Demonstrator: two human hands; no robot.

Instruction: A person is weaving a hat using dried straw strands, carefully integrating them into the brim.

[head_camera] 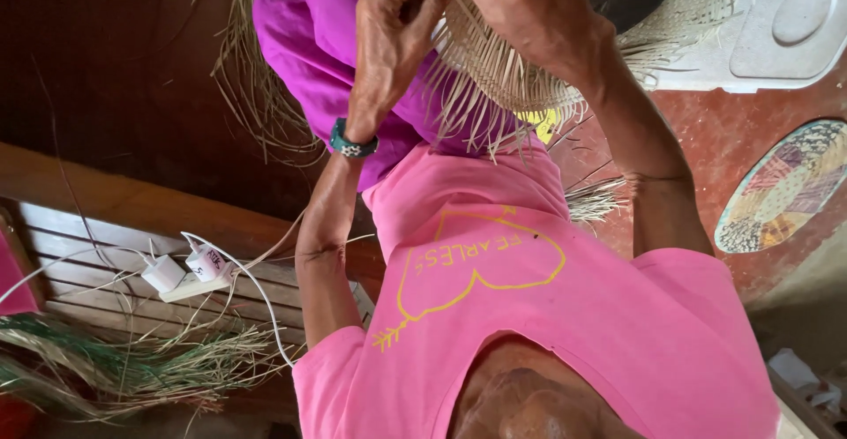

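Looking down onto a red-brown floor (706, 121) at right and a dark slatted wooden bench (97, 227) at left. Holding a woven straw piece (503, 73) far up in the middle, above a purple cloth (300, 33) on the lap, loose strands hanging toward the pink shirt (547, 315). Pinching its left edge with the left hand (388, 42), fingers bent together on the weave, a teal bracelet (353, 143) circling the wrist. Pressing over its top with the right hand (529, 11), fingers running off the far edge, so not telling whether closed. Passing a white plastic lid (776, 29) far right, an oval patchwork mat (785, 187) below it, white chargers (190, 267) on the bench, and bundled green and tan straw (106, 364) near left.
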